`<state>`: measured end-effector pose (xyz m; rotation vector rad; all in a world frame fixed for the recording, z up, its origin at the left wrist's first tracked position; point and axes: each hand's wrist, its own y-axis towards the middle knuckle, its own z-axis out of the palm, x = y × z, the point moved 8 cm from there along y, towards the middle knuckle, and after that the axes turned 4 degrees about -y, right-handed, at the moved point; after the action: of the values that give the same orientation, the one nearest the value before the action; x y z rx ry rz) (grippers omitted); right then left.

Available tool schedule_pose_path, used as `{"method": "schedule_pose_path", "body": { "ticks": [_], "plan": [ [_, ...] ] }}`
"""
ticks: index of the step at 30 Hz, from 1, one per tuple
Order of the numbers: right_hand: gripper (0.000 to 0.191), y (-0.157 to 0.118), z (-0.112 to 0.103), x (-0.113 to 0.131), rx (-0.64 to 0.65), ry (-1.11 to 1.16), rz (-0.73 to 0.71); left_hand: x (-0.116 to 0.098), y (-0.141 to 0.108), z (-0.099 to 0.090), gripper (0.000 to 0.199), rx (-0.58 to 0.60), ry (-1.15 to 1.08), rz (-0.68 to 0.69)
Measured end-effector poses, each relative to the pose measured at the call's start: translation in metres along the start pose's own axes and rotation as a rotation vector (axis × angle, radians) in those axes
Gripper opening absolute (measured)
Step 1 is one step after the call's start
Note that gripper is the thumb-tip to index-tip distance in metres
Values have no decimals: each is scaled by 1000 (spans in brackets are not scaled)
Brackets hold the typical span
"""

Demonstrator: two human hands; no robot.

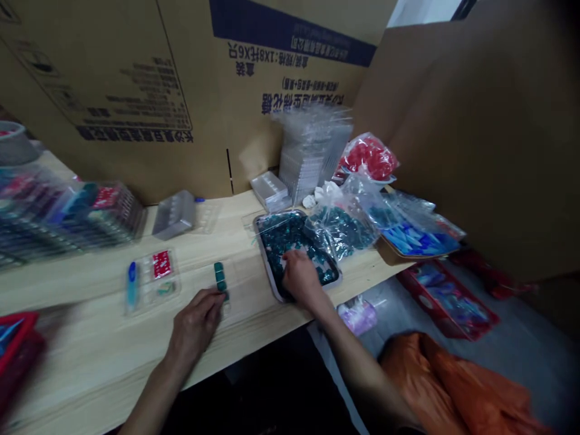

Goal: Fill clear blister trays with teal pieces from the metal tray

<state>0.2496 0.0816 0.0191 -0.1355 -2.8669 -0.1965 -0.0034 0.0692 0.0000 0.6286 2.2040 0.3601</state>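
I have my left grip (196, 321) low over the worktop (149, 347), thumb and fingertips drawn together at the near end of a short row of green pieces (220, 275). From this far off I cannot tell whether it pinches one or only touches it. The row runs straight out beyond the fingertips, and a clear tray (227, 307) shows just beside them.

Over to my right grip (301, 279): it's reaching down into a dark tray (270, 273), fingers curled in among loose green bits (278, 234). The fingertips are partly hidden from my view, so I cannot tell whether they're closed on anything.

Ahead and left of the left grip lies a clear pack (147, 279) with a blue pen-shaped piece (132, 275) and a red square (161, 264) inside. Farther left, I get a blurred stack of filled packs (106, 214).

Beyond the right grip stands a tall pile of clear plastic trays (303, 158). Just ahead and right of that grip, a plastic bag (344, 232) of green bits overlaps the dark tray's far corner. Farther right I see a box of blue packets (414, 241), and behind the bag, a bundle of red pieces (369, 158) in clear wrap.
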Motion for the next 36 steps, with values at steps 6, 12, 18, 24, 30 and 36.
{"method": "schedule_pose_path", "body": {
  "ticks": [6,12,18,24,30,36],
  "plan": [
    [27,15,-4,-64,137,-318,108,2,10,-7,16,27,5,-10],
    [27,8,-7,-19,54,162,-70,-25,17,-6,26,-98,-373,-365],
    [18,-15,-2,59,90,770,-278,-42,22,37,41,-100,-932,-667],
    [15,-17,8,83,138,905,-263,-27,11,28,32,-257,-1018,-747],
    [7,-13,12,91,132,887,-247,-22,1,27,36,-278,-1351,-940],
    [8,-15,30,96,230,1035,-224,-25,2,17,34,-187,-1388,-857]
  ]
}}
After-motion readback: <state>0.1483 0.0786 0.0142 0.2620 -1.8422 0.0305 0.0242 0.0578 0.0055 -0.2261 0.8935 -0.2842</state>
